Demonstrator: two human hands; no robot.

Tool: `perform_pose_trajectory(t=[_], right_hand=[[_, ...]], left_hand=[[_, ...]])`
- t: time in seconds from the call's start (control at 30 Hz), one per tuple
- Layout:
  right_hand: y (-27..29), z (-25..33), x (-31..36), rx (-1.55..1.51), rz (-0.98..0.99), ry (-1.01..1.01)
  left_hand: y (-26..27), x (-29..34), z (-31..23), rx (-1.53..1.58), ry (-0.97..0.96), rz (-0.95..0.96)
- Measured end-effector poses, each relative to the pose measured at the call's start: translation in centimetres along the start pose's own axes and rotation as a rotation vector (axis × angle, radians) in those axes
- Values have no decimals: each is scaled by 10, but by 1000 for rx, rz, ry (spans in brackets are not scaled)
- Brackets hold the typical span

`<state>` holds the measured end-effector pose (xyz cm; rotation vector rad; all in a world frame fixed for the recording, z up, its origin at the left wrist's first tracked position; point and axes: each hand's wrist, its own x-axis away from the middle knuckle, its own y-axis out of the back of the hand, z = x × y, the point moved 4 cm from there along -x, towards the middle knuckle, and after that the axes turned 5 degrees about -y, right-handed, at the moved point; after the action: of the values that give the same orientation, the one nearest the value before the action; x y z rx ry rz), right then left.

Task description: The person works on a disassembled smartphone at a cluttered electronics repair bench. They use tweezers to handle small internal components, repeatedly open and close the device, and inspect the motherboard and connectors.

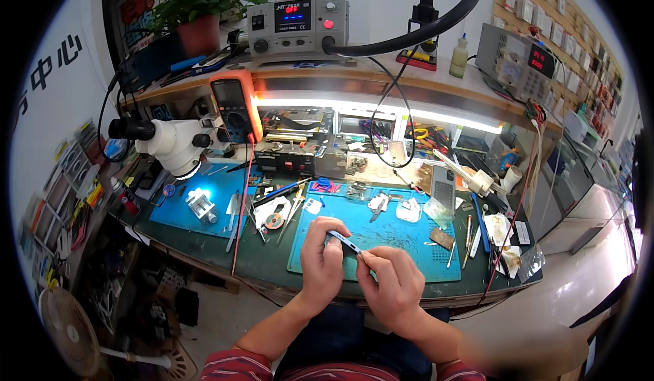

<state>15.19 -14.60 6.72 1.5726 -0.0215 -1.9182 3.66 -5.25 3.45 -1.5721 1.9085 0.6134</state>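
Above the front edge of the large blue work mat, my two hands hold a slim, pale-blue bar with dark marks. Its kind is too small to make out. My left hand is closed, thumb and fingers gripping the upper left end. The lower right end is pinched between the thumb and fingertips of my right hand. The bar slants down to the right, and the fingers hide part of both ends. Behind the hands, small dark bits lie scattered on the mat.
A microscope stands left over a lit metal holder. Behind are an orange multimeter and a shelf-top soldering station. Red test leads cross the bench. Tweezers, a clear box and screwdrivers lie around the mat. A fan stands lower left.
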Motion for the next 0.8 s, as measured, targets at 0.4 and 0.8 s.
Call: perform_pose_trajectory(t=[0.4, 0.8], right_hand=[[8, 10, 9, -40, -100, 57], [10, -138, 28, 110, 157, -455]], left_hand=[[15, 1, 12, 472, 226, -165], [-34, -12, -24, -31, -688, 331]])
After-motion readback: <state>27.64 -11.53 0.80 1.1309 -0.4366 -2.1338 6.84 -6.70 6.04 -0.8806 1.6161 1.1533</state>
